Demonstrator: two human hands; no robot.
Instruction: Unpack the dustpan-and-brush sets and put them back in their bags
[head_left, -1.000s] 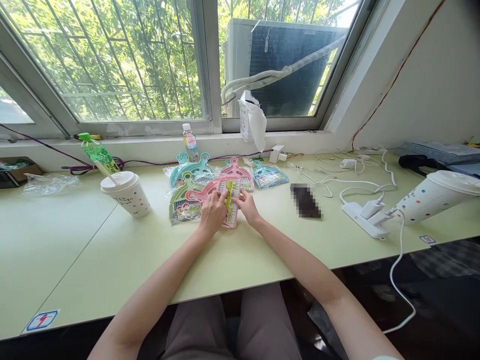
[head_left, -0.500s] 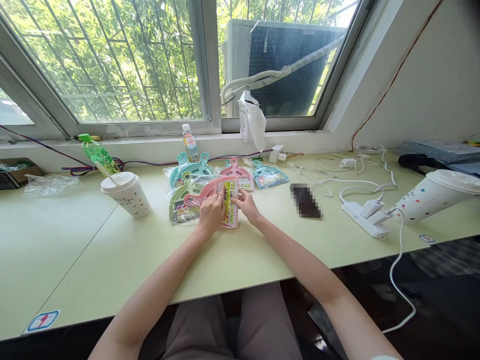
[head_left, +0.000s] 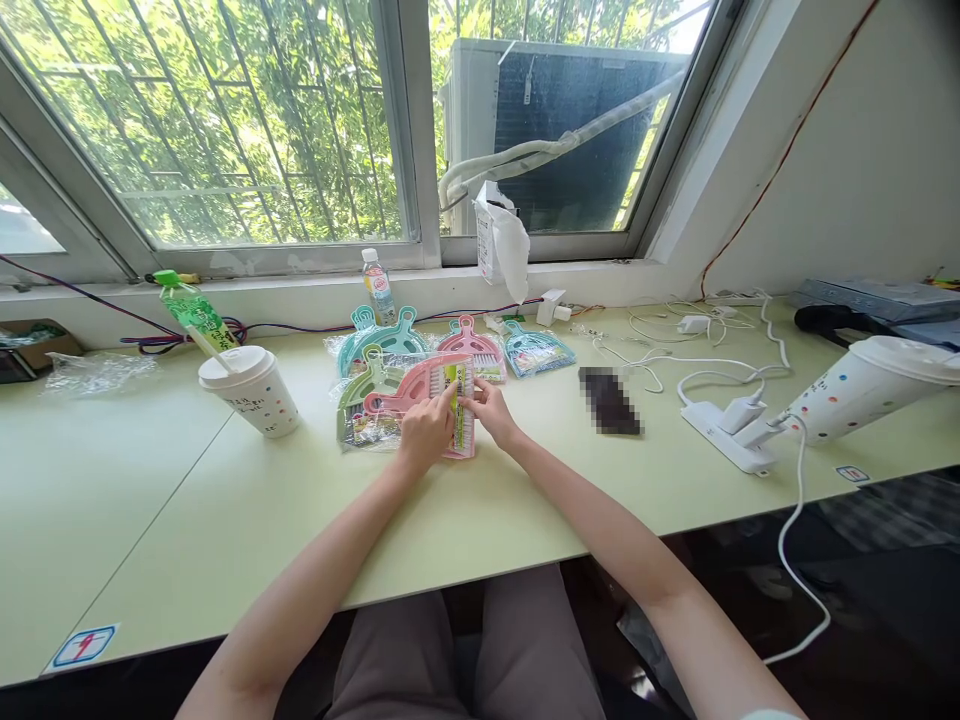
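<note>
So the pink plastic dustpan-and-brush set [head_left: 411,384] is sitting mid-frame right at the fingertips, handle pointing left, so its long axis is running roughly sideways, bristle end to the right. The bare left hand [head_left: 426,430] is lying over it, nearer the handle, index finger stretching onto the yellow-green paper label [head_left: 460,432]; can't tell if its curled fingers are gripping anything. The bare right hand [head_left: 493,412] is touching the bristle end and seems to be pinching that right edge, thumb against fingers. A clear-wrapped green dustpan set [head_left: 365,388] is lying just left. Container-wise, a white lidded paper cup with coloured dots [head_left: 255,400] is standing left of centre, straw poking out, lid hiding the contents. A similar white lidded cup [head_left: 874,395] is leaning at far right, same deal. A brown cardboard box [head_left: 56,340] at the left edge is holding something greenish, too small to make out.
</note>
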